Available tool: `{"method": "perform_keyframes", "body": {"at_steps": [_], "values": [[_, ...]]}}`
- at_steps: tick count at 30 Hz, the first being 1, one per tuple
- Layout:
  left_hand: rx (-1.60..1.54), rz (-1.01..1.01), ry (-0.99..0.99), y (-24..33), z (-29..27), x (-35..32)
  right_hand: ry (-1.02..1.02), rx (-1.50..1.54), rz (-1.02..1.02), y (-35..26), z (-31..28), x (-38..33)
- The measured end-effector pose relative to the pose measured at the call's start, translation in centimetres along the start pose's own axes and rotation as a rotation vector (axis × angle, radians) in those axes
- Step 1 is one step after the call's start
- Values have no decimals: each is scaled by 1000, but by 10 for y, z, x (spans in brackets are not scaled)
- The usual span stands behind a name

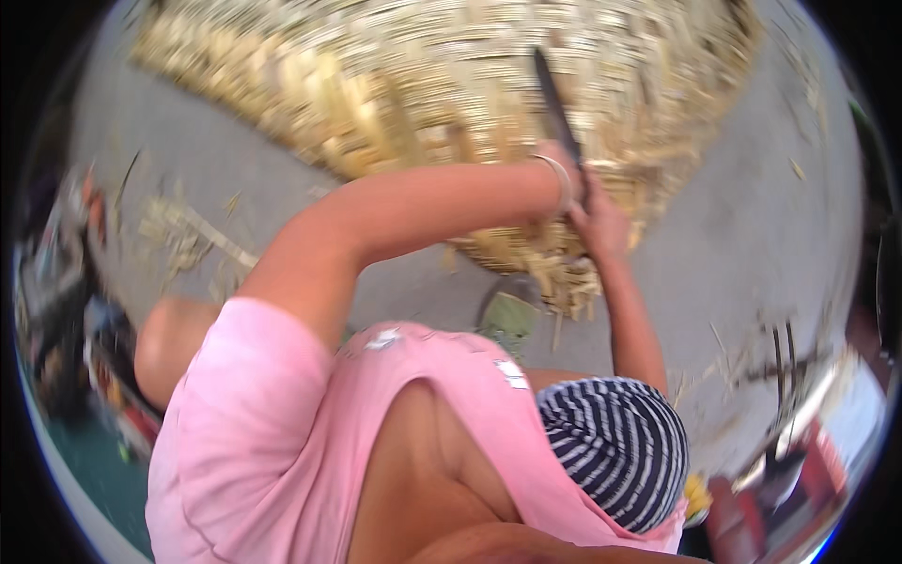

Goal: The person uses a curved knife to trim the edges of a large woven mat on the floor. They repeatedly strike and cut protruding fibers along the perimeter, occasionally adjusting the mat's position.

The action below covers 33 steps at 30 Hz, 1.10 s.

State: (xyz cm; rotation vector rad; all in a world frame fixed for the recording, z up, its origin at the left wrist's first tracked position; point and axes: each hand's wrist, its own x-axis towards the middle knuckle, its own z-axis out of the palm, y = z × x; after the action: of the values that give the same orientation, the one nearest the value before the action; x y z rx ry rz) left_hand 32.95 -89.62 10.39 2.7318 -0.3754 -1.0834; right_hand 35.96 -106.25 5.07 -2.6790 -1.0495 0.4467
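A large woven mat of straw-coloured strips [442, 56] spreads across the upper part of the view, its near corner ragged with loose strip ends. Over that corner my right hand [606, 224] is closed around the handle of a long, dark-bladed knife [554, 99], whose tip points away over the weave. Close beside the knife, with a pale bangle [565, 179] at its wrist, my left hand [554, 153] reaches down to the mat. Its fingers are blurred and mostly hidden.
Grey floor [752, 235] surrounds the mat, with strip scraps [178, 240] scattered at left. A green and grey shoe-like thing [510, 315] is below the near corner. Mixed items [85, 329] line the left rim. Dark rods [785, 362] and red things [789, 498] are at right.
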Motion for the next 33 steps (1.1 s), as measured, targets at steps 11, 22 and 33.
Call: {"method": "perform_keyframes", "body": {"at_steps": [11, 22, 33], "values": [[-470, -853, 1447, -198, 87, -133, -42, 584, 74, -17, -20, -26], [-1898, -465, 707, -212, 131, -168, -288, 1047, 186, -125, -66, -36], [-1651, -523, 774, -159, 151, -156, -666, 893, -134, -157, -68, -44]]}}
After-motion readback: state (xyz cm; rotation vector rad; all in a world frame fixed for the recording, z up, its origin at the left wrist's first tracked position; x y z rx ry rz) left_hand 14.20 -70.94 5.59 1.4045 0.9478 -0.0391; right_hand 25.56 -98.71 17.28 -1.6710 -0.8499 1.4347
